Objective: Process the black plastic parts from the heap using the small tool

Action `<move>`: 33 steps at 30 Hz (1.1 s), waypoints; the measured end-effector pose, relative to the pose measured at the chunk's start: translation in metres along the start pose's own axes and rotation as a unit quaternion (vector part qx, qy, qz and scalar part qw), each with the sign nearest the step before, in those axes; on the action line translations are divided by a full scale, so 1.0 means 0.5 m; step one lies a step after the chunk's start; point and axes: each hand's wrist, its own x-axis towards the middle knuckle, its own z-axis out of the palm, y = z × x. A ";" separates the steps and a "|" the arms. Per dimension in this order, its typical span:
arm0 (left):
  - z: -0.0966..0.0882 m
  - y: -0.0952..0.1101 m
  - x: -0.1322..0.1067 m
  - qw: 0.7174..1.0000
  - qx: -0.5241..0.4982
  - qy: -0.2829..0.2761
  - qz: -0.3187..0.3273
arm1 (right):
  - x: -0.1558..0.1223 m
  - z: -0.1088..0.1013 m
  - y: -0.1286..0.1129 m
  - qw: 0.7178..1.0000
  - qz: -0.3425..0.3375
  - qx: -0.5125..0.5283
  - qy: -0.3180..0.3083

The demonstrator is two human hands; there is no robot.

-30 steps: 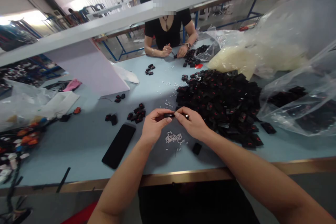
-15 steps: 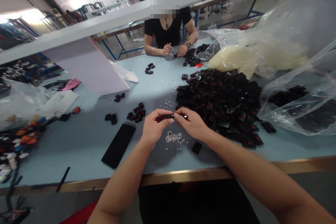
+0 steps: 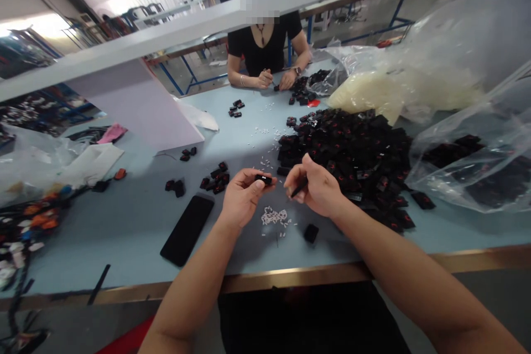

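Left hand (image 3: 243, 199): fingers pinching a small black block (image 3: 264, 179), white marks on its face.
Right hand (image 3: 320, 191): fingers curled around a slim dark tool (image 3: 299, 188), apart from the block.
Block position: above the bench (image 3: 136, 243), beyond the white pieces (image 3: 274, 217).
Loose black piece (image 3: 311, 233): on the bench, near its front edge.
Black parts heap (image 3: 357, 155): beyond the right hand.
Phone (image 3: 187, 230): flat, left of the left hand.

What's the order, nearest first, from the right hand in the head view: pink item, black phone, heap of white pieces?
1. Heap of white pieces: just left of the right hand.
2. Black phone: farther left, beyond the left hand.
3. Pink item: far left, toward the back.
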 end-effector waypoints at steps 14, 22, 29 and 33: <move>-0.001 -0.002 -0.004 0.999 -0.007 -0.035 -0.007 | -0.009 0.005 0.014 0.995 -0.085 0.049 -0.013; -0.002 -0.004 -0.003 0.999 -0.003 -0.034 -0.002 | -0.007 0.004 0.014 0.996 -0.088 0.029 -0.008; -0.003 -0.007 -0.005 0.999 0.011 -0.030 0.007 | -0.014 0.014 -0.005 0.996 -0.079 -0.006 0.027; -0.002 -0.006 -0.006 0.999 0.021 -0.031 0.006 | -0.020 0.019 -0.013 0.996 -0.069 -0.028 0.049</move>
